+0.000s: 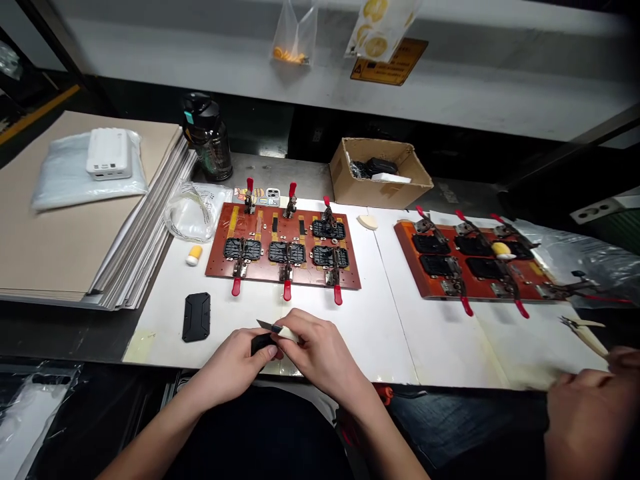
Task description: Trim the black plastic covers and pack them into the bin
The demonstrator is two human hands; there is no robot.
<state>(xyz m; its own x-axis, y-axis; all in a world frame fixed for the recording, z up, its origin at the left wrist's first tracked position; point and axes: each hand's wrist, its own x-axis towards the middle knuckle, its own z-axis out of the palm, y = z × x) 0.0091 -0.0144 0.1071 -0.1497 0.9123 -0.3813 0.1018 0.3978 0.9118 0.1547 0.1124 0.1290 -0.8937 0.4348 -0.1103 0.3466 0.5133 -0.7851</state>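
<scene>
- The left hand [240, 363] is closed around a small black part [261, 343], just over the middle of the front edge of the worktop [310, 177].
- The right hand [320, 347] grips a knife [287, 333] with a pale handle, and its blade points left, just above the black part.
- A flat black cover [196, 317] lies near the worktop's front left corner.
- A red-brown board [280, 230] with red-handled clamps sits behind the hands, well back from the front edge.
- A cardboard box [383, 190] stands by the back edge, with black things inside.
</scene>
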